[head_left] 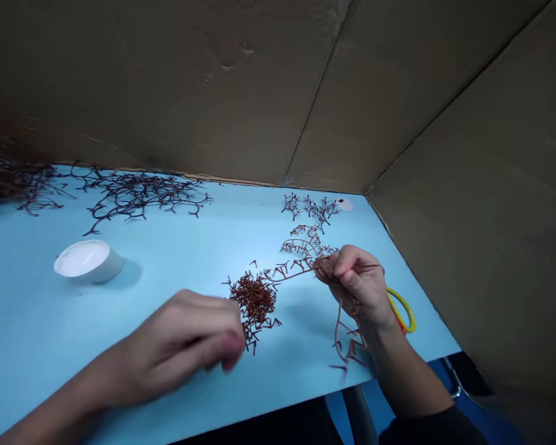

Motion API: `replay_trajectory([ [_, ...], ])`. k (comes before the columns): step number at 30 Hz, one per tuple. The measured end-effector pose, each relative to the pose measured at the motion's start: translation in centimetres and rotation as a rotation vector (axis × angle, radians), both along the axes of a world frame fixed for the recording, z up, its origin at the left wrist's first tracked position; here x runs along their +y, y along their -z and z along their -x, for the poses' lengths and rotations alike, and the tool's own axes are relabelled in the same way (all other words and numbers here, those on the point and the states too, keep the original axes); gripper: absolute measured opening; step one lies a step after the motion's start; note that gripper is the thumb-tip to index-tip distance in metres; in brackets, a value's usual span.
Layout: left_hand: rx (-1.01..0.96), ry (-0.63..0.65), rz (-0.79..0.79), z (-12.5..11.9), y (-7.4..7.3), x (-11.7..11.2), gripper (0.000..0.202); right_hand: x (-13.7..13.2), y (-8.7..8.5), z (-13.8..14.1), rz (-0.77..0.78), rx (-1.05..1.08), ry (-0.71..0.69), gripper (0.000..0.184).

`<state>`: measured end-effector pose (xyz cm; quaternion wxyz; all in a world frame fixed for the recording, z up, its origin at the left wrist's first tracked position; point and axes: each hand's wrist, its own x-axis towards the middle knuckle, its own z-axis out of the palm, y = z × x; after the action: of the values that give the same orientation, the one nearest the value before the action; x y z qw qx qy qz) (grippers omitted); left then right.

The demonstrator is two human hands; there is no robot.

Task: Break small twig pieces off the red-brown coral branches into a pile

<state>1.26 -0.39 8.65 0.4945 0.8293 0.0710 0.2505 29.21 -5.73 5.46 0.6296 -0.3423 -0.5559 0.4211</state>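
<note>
My right hand (359, 281) pinches a bundle of thin brown plastic strands. One pronged strand (287, 272) runs out to the left from its fingers, and other ends hang below the hand. My left hand (192, 337) is closed, with fingers curled and the thumb side blurred. Whatever its fingertips hold, if anything, is hidden. Just beyond the left knuckles lies a pile of small brown V-shaped pieces (254, 296), some scattered around its edge. More curved brown strands with short prongs (303, 244) lie on the table behind my right hand.
A white cup (92, 262) lies tilted at left. Dark branching pieces (143, 191) lie along the back, with a larger heap (13, 182) at far left. Small branched pieces (312, 207) and a white disc (345, 204) lie at back right. A yellow handle (404, 308) is beside my right wrist. Cardboard walls (189, 93) enclose the table.
</note>
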Motion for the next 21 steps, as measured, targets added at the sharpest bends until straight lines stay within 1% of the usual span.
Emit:
replay_trajectory([
  [2, 0.015, -0.161, -0.19, 0.0, 1.2, 0.9, 0.032, 0.4, 0.3, -0.3, 0.061, 0.01, 0.01, 0.034],
  [3, 0.032, -0.203, -0.289, -0.3, 2.2, 1.4, 0.033, 0.6, 0.6, -0.2, 0.097, 0.029, -0.004, 0.034],
  [5, 0.09, -0.253, -0.469, -0.8, 4.4, 2.1, 0.032, 0.8, 1.3, 0.2, 0.173, 0.087, -0.03, 0.034],
  [7, 0.199, -0.291, -0.611, -1.2, 6.5, 2.6, 0.03, 1.0, 2.0, 0.5, 0.267, 0.136, -0.029, 0.032],
  [9, 0.308, -0.329, -0.7, -1.3, 7.9, 2.8, 0.029, 1.1, 2.6, 0.7, 0.36, 0.194, 0.009, 0.033],
  [10, 0.343, -0.342, -0.729, -1.3, 8.3, 2.7, 0.029, 1.2, 2.9, 0.8, 0.403, 0.226, 0.033, 0.033],
  [11, 0.36, -0.351, -0.753, -1.3, 8.5, 2.7, 0.03, 1.2, 3.1, 0.8, 0.437, 0.256, 0.053, 0.034],
  [13, 0.353, -0.357, -0.801, -1.3, 8.5, 2.6, 0.032, 1.3, 3.3, 1.0, 0.476, 0.301, 0.077, 0.033],
  [16, 0.323, -0.347, -0.849, -1.4, 8.0, 2.6, 0.035, 1.4, 3.5, 1.3, 0.488, 0.333, 0.13, 0.031],
  [18, 0.321, -0.346, -0.845, -1.3, 7.9, 2.8, 0.036, 1.4, 3.4, 1.6, 0.491, 0.355, 0.186, 0.032],
  [19, 0.319, -0.363, -0.836, -1.1, 7.9, 2.9, 0.036, 1.4, 3.3, 1.7, 0.496, 0.366, 0.202, 0.033],
  [21, 0.287, -0.441, -0.814, -0.7, 8.1, 3.3, 0.036, 1.4, 3.2, 1.9, 0.511, 0.385, 0.197, 0.035],
])
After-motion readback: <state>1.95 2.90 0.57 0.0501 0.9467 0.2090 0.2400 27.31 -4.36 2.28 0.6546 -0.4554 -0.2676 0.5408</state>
